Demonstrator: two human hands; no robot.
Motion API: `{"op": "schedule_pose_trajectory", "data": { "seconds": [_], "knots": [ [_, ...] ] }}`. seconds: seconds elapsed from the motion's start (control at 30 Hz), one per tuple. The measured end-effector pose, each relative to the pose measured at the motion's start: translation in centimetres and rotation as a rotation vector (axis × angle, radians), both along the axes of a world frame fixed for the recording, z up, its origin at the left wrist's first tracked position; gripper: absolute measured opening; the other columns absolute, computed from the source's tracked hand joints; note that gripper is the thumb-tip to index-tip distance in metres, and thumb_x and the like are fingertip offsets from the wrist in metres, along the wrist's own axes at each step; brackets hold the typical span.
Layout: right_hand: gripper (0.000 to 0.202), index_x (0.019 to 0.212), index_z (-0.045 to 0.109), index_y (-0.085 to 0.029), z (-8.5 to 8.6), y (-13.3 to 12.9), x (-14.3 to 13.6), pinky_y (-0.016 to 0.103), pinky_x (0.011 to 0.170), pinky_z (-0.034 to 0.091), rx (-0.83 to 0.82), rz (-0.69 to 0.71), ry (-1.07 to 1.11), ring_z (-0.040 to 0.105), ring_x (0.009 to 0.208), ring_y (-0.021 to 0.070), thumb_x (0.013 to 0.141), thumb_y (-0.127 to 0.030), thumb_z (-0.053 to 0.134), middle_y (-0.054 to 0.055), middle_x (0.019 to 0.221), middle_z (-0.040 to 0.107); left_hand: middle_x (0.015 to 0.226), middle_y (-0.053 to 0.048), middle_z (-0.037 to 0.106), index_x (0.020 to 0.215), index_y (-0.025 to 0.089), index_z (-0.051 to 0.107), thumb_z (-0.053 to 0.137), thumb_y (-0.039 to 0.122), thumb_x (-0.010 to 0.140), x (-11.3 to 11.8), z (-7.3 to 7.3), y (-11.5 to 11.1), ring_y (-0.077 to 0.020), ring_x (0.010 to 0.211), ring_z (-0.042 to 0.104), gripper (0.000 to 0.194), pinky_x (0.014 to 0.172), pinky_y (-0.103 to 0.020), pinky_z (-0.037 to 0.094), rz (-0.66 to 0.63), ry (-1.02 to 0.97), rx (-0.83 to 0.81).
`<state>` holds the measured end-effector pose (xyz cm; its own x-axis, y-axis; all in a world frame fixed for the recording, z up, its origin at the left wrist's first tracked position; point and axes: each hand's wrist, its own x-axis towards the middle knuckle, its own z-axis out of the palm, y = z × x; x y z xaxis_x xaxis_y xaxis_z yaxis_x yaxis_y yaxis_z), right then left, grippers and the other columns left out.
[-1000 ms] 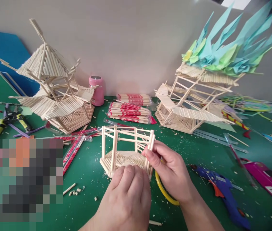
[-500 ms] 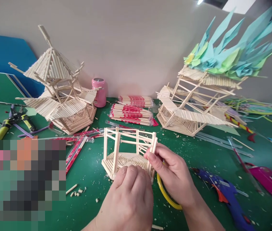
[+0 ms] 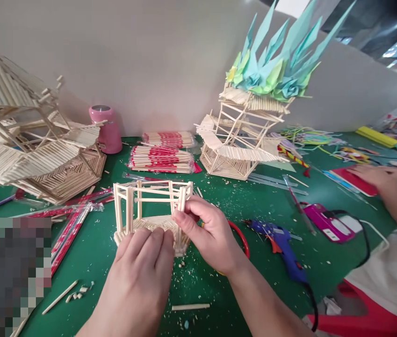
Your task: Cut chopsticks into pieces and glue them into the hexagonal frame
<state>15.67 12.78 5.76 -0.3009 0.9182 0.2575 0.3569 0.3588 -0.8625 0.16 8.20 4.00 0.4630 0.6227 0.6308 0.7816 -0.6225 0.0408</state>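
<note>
A small frame of pale wooden sticks, with upright posts, crossbars and a base of laid sticks, stands in front of me on the green table. My left hand is closed over its near lower edge, knuckles up; the fingertips are hidden behind the hand. At the right-hand posts, my right hand pinches the frame between thumb and fingers. Partly under my right hand lies a red and yellow looped handle. A loose stick rests near my left wrist, on the table.
Larger stick pavilions stand at the left and behind, the latter topped with paper leaves. Between them lie bundled sticks and a pink jar. A blue glue gun lies right. Another person's hand rests on red paper.
My view has swung to the right, so things appear farther left and another person's arm shows. Both my hands keep their hold on the stick frame.
</note>
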Motion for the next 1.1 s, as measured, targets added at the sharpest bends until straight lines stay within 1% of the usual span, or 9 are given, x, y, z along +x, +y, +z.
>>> {"op": "schedule_pose_trajectory", "data": {
  "seconds": [0.1, 0.2, 0.47, 0.63, 0.8, 0.9, 1.0, 1.07, 1.1],
  "knots": [
    [0.025, 0.068, 0.049, -0.02, 0.0, 0.0, 0.0, 0.025, 0.058, 0.038, 0.02, 0.003, 0.016, 0.046, 0.066, 0.0112, 0.092, -0.029, 0.049, -0.002, 0.072, 0.047, 0.082, -0.013, 0.066, 0.095, 0.006, 0.06, 0.04, 0.003, 0.078, -0.3, 1.0, 0.2, -0.0238, 0.071, 0.056, 0.026, 0.067, -0.037, 0.048, -0.041, 0.085, -0.014],
    [0.028, 0.065, 0.047, -0.02, 0.1, 0.0, 0.0, 0.025, 0.058, 0.037, 0.045, 0.007, -0.001, 0.045, 0.065, 0.0116, 0.092, -0.028, 0.048, -0.002, 0.068, 0.044, 0.079, -0.012, 0.067, 0.095, 0.006, 0.059, 0.04, 0.002, 0.077, -0.5, 1.6, 0.3, -0.0231, 0.068, 0.057, 0.027, 0.063, -0.036, 0.05, -0.04, 0.119, -0.016],
    [0.031, 0.063, 0.044, -0.021, 0.1, -0.1, -0.1, 0.026, 0.059, 0.038, 0.085, 0.002, -0.018, 0.045, 0.065, 0.0122, 0.092, -0.029, 0.047, -0.002, 0.067, 0.044, 0.082, -0.011, 0.064, 0.099, 0.01, 0.059, 0.043, 0.005, 0.077, -0.6, 0.8, 0.3, -0.0244, 0.073, 0.056, 0.027, 0.064, -0.037, 0.049, -0.018, 0.174, -0.035],
    [0.031, 0.063, 0.042, -0.021, 0.2, -0.2, -0.1, 0.025, 0.059, 0.037, 0.077, 0.005, -0.016, 0.044, 0.065, 0.0114, 0.092, -0.028, 0.048, -0.003, 0.066, 0.043, 0.085, -0.012, 0.063, 0.092, 0.011, 0.06, 0.04, 0.003, 0.078, 0.0, 1.3, 0.0, -0.0243, 0.075, 0.054, 0.026, 0.065, -0.038, 0.047, 0.044, 0.128, -0.126],
    [0.028, 0.065, 0.044, -0.021, 0.2, -0.2, -0.2, 0.025, 0.059, 0.037, 0.06, 0.008, -0.005, 0.044, 0.066, 0.0118, 0.092, -0.028, 0.048, -0.003, 0.068, 0.045, 0.082, -0.011, 0.063, 0.088, 0.011, 0.06, 0.04, 0.002, 0.08, 0.2, 1.5, 0.1, -0.0238, 0.071, 0.052, 0.024, 0.062, -0.037, 0.046, 0.035, 0.16, -0.11],
    [0.028, 0.065, 0.044, -0.021, 0.2, -0.3, -0.2, 0.025, 0.059, 0.037, 0.055, 0.008, 0.0, 0.044, 0.066, 0.0118, 0.092, -0.028, 0.048, -0.003, 0.068, 0.044, 0.087, -0.013, 0.065, 0.095, 0.009, 0.06, 0.04, 0.003, 0.082, -0.2, 1.1, 0.0, -0.0252, 0.076, 0.054, 0.025, 0.066, -0.039, 0.047, 0.014, 0.153, -0.109],
    [0.029, 0.064, 0.043, -0.021, 0.1, -0.2, 0.0, 0.025, 0.059, 0.035, 0.045, 0.001, 0.025, 0.043, 0.065, 0.0115, 0.091, -0.029, 0.048, -0.003, 0.068, 0.042, 0.107, -0.016, 0.063, 0.107, 0.008, 0.056, 0.044, 0.008, 0.085, -1.1, 0.6, -0.5, -0.0275, 0.091, 0.057, 0.025, 0.074, -0.04, 0.047, -0.039, 0.125, -0.058],
    [0.029, 0.064, 0.045, -0.02, 0.0, 0.0, 0.3, 0.026, 0.059, 0.035, 0.02, -0.004, 0.041, 0.041, 0.064, 0.0115, 0.092, -0.03, 0.047, -0.003, 0.068, 0.041, 0.109, -0.014, 0.062, 0.111, 0.011, 0.055, 0.052, 0.012, 0.085, -1.9, 0.6, -0.8, -0.0246, 0.091, 0.058, 0.026, 0.077, -0.038, 0.047, -0.007, 0.023, -0.006],
    [0.029, 0.065, 0.047, -0.02, 0.0, 0.1, 0.5, 0.026, 0.059, 0.034, 0.007, -0.003, 0.046, 0.04, 0.064, 0.0117, 0.092, -0.03, 0.047, -0.003, 0.068, 0.041, 0.107, -0.012, 0.062, 0.111, 0.013, 0.055, 0.055, 0.014, 0.084, -2.4, 0.7, -0.9, -0.0225, 0.089, 0.058, 0.027, 0.077, -0.036, 0.048, 0.051, -0.058, -0.004]
  ]
}}
